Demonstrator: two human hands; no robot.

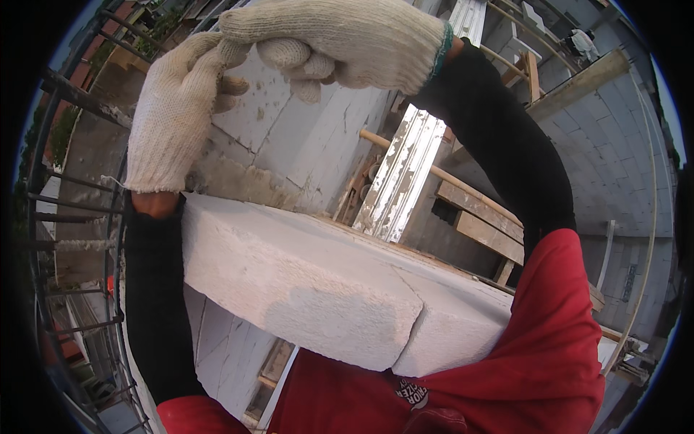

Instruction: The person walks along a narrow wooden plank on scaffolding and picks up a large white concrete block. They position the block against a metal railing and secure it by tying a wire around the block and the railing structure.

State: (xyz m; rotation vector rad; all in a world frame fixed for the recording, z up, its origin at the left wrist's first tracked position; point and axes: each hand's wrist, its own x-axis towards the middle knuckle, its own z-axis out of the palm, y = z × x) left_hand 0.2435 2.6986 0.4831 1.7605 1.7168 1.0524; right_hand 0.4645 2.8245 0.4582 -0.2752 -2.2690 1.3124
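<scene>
Both my hands wear off-white knitted gloves and meet at the top left of the head view. My left hand (172, 108) points up with its fingers bent, and their tips touch the other glove. Reaching across from the right, my right hand (347, 42) has its index finger against the left fingertips and the other fingers curled under. Whatever is pinched between them, if anything, is hidden. Below the hands, close to my body, a long white lightweight concrete block (296, 278) lies end to end with a second white block (463, 318), a narrow joint between them.
A cage of steel bars (76, 199) stands along the left. Beyond the blocks are a mortar-spattered metal plank (401, 177), a wooden pole (470, 192) and wooden boards (481, 213). A grey block wall (607, 152) rises at right; another person (582, 45) is at the far upper right.
</scene>
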